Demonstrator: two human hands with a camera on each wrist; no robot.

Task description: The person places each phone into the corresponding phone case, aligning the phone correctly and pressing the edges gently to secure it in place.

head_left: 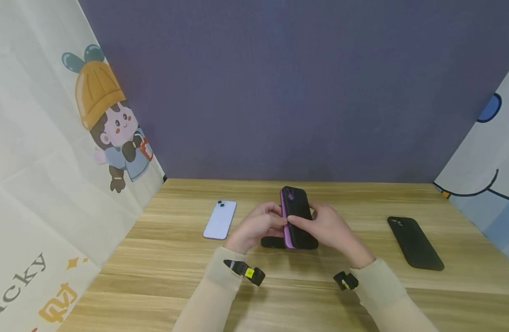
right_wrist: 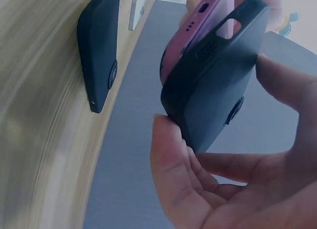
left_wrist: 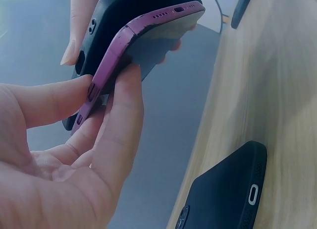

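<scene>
Above the table a purple phone and a black phone case are held together, the case over the phone's back. My left hand pinches the phone's side edge, thumb on the side buttons and fingers on the screen side in the left wrist view. My right hand grips the case, its thumb lying across the back in the head view. At the charging-port end, the phone's purple edge stands out of the case, tilted away from it.
Below the hands, a second black case lies on the wooden table, partly hidden. A pale lilac phone lies to the left, camera side up. Another black case lies far right. A dark panel rises behind the table.
</scene>
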